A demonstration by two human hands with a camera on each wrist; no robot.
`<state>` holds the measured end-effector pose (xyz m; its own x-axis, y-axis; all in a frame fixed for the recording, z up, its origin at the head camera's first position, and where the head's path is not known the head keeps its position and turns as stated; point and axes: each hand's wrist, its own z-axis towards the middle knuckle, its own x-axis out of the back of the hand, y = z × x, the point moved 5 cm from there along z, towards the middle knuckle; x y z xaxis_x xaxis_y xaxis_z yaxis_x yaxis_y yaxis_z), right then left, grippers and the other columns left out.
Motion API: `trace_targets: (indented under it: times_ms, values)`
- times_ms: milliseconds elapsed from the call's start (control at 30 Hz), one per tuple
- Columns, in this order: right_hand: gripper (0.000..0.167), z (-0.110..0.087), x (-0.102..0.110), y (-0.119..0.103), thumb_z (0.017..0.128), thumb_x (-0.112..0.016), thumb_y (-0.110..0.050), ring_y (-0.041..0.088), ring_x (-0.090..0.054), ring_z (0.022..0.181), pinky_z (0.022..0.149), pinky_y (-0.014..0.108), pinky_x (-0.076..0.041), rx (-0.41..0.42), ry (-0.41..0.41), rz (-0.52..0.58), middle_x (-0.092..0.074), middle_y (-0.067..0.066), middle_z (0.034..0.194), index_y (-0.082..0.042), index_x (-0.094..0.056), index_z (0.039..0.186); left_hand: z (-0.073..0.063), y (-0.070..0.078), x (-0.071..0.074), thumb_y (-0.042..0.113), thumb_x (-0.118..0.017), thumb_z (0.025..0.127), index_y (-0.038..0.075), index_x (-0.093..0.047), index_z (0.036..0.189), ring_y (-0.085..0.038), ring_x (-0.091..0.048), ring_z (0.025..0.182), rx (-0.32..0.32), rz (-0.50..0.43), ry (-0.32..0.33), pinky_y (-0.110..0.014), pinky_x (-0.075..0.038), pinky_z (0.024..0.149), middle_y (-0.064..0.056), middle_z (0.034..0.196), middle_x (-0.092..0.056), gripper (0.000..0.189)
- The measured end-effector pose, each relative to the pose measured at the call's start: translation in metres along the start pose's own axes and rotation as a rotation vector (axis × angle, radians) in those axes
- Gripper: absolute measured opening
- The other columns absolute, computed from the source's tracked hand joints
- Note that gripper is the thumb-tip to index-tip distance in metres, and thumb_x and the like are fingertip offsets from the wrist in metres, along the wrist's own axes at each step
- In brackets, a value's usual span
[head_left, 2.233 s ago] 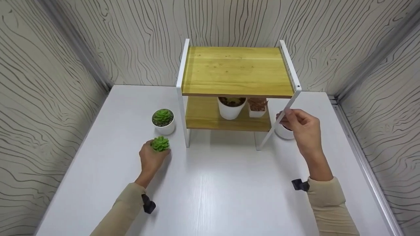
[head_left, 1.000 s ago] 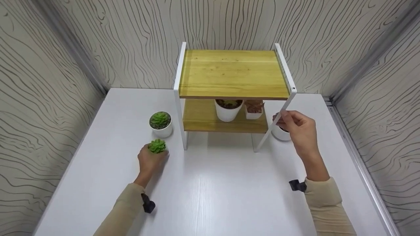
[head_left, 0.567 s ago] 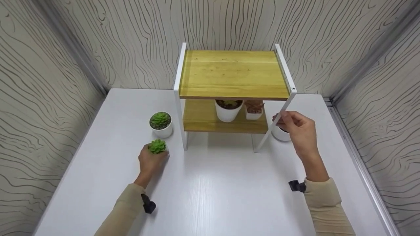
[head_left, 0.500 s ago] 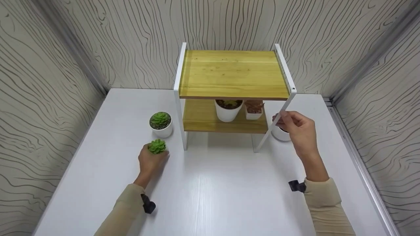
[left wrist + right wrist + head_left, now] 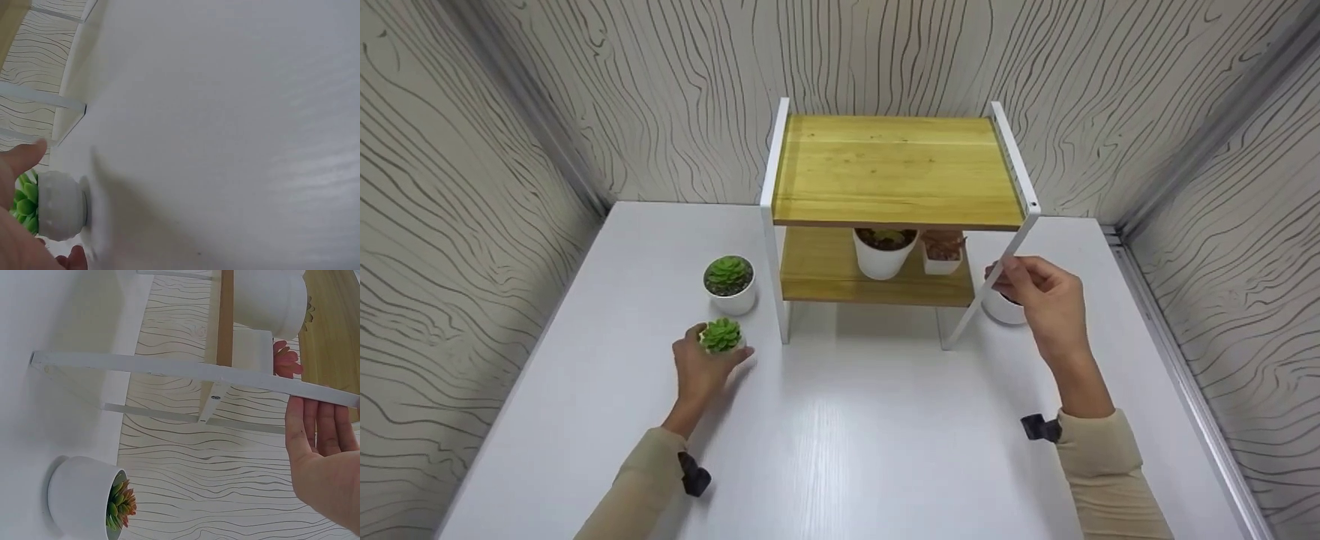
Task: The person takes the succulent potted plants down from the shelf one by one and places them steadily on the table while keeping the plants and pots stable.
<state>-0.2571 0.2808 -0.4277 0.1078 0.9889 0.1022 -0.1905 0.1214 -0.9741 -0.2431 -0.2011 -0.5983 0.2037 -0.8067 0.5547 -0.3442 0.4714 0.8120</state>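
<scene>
My left hand [image 5: 701, 367] stands around a small potted green succulent [image 5: 722, 335] on the table, its thumb and fingers spread. In the left wrist view a gap shows between the thumb and the white textured pot [image 5: 59, 205], which stands on the tabletop. My right hand [image 5: 1056, 307] pinches the white front post [image 5: 976, 304] of a small two-tier wooden shelf [image 5: 896, 169] between thumb and fingers. In the right wrist view its fingers [image 5: 328, 424] lie along this post, with the thumb mostly out of frame.
Behind the left hand stands another potted green succulent [image 5: 733, 285]. The lower board [image 5: 817, 277] bears a round white pot [image 5: 881, 259] and a square white pot [image 5: 941, 264] with a reddish plant. A white pot [image 5: 81, 495] with a red-green succulent stands right of the shelf. Patterned walls enclose the table.
My left hand has loosened from the small succulent pot, thumb and fingers spreading away from it. The pot stays in place. My right hand keeps its pinch on the shelf post.
</scene>
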Motion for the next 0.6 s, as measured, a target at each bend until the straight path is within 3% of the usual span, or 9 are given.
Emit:
trace_targets:
  times_ms: [133, 367, 600]
  values:
    - [0.036, -0.001, 0.000, 0.000, 0.093, -0.063, -0.026, 0.013, -0.073, 0.092, 0.084, 0.022, -0.058, -0.003, -0.003, 0.009, -0.075, 0.001, 0.095, 0.006, -0.065, 0.110, -0.006, 0.004, 0.003, 0.042, -0.086, 0.067, 0.003, -0.033, 0.145, -0.038, -0.037, 0.129, -0.030, 0.022, 0.026, -0.054, -0.038, 0.110, -0.026, 0.141, -0.033, 0.102]
    - [0.037, -0.001, 0.000, -0.001, 0.093, -0.064, -0.027, 0.012, -0.074, 0.090, 0.083, 0.023, -0.058, -0.008, -0.002, 0.019, -0.075, 0.001, 0.094, 0.006, -0.065, 0.109, -0.016, 0.017, 0.008, 0.047, -0.085, 0.068, 0.006, -0.031, 0.147, -0.034, -0.037, 0.136, -0.146, 0.021, 0.079, -0.051, -0.033, 0.116, -0.018, 0.148, -0.034, 0.104]
    - [0.036, -0.001, -0.001, -0.002, 0.092, -0.065, -0.025, 0.012, -0.074, 0.089, 0.082, 0.023, -0.059, 0.008, -0.009, 0.040, -0.075, 0.002, 0.092, 0.008, -0.065, 0.107, -0.021, 0.036, 0.019, 0.055, -0.083, 0.066, 0.011, -0.034, 0.146, -0.032, -0.040, 0.135, -0.200, -0.027, 0.093, -0.050, -0.040, 0.110, -0.014, 0.146, -0.040, 0.104]
